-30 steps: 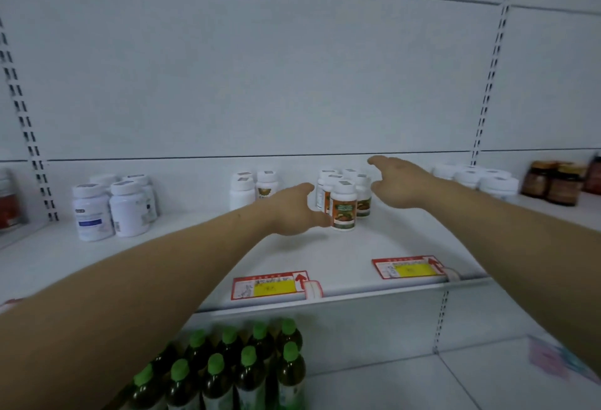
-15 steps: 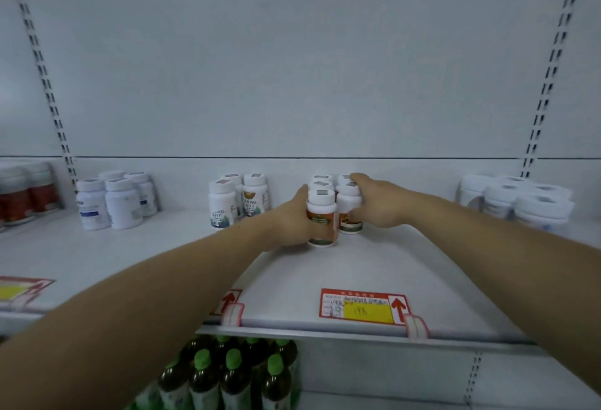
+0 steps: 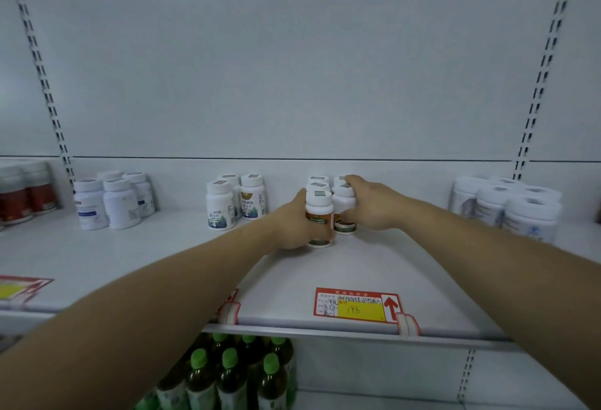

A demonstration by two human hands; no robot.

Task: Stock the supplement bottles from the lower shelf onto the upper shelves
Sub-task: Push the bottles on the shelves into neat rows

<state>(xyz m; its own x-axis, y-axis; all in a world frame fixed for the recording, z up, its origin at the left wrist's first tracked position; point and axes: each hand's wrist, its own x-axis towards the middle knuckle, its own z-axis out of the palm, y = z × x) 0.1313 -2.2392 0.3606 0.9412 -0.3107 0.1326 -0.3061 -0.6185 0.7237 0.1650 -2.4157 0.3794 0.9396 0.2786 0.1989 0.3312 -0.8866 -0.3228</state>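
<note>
Here both hands (image 3: 292, 227) (image 3: 374, 206) clasp orange-labelled bottles (image 3: 319, 219) behind a price tag (image 3: 357, 307) reading "198".

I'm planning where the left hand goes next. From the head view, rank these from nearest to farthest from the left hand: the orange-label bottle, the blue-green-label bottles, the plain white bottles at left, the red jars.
1. Orange-label bottle: in the left hand.
2. Blue-green-label bottles: just to its left.
3. Plain white bottles: farther left.
4. Red jars: at the far left edge.
</note>
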